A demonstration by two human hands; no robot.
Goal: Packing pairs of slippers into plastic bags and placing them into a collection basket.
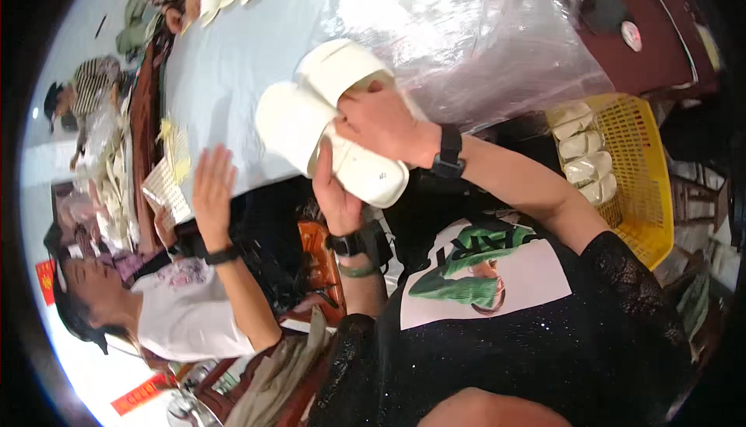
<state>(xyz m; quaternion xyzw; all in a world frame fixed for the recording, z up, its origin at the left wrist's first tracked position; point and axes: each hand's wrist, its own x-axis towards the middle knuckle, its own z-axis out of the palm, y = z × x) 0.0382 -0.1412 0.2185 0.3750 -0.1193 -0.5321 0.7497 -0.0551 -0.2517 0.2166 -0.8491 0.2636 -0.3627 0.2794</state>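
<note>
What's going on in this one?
A person is holding a pair of cream slippers in both hands, at the edge of a pale table. The right hand grips the upper one at its opening, and the left hand holds the lower one. Clear plastic is spread on the table, and a yellow basket with more slippers stands to the right. At left, a co-worker in a white shirt has one hand raised.
</note>
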